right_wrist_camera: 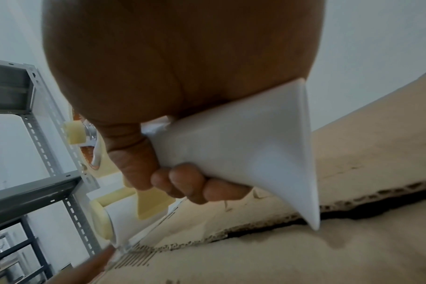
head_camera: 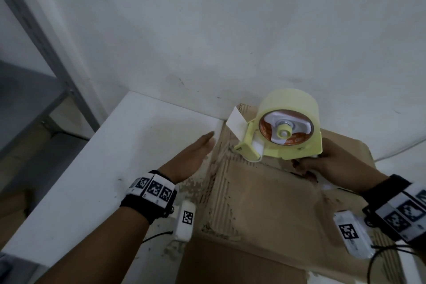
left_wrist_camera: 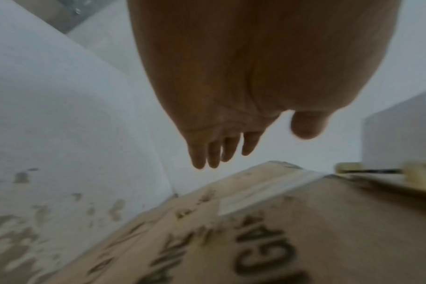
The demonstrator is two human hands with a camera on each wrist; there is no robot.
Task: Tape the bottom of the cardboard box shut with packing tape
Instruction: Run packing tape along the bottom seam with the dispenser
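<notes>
A worn cardboard box [head_camera: 260, 193] lies on the white table [head_camera: 76, 180], its flaps closed with a dark seam [right_wrist_camera: 268, 226] between them. My right hand [head_camera: 315, 166] grips the white handle [right_wrist_camera: 231, 138] of a pale yellow tape dispenser [head_camera: 283, 136] that carries a roll of clear tape, and the dispenser's front roller rests on the box near its far left edge. A white flap of the dispenser [head_camera: 235, 122] sticks out past that edge. My left hand [head_camera: 196, 154] is flat with straight fingers [left_wrist_camera: 214, 153] beside the box's left side, holding nothing.
A white wall [head_camera: 230, 30] stands right behind the box and table. A grey metal shelf frame [head_camera: 46, 53] stands to the left of the table. The box side [left_wrist_camera: 280, 240] carries dark printed letters, and paper scraps stick to the table beside it.
</notes>
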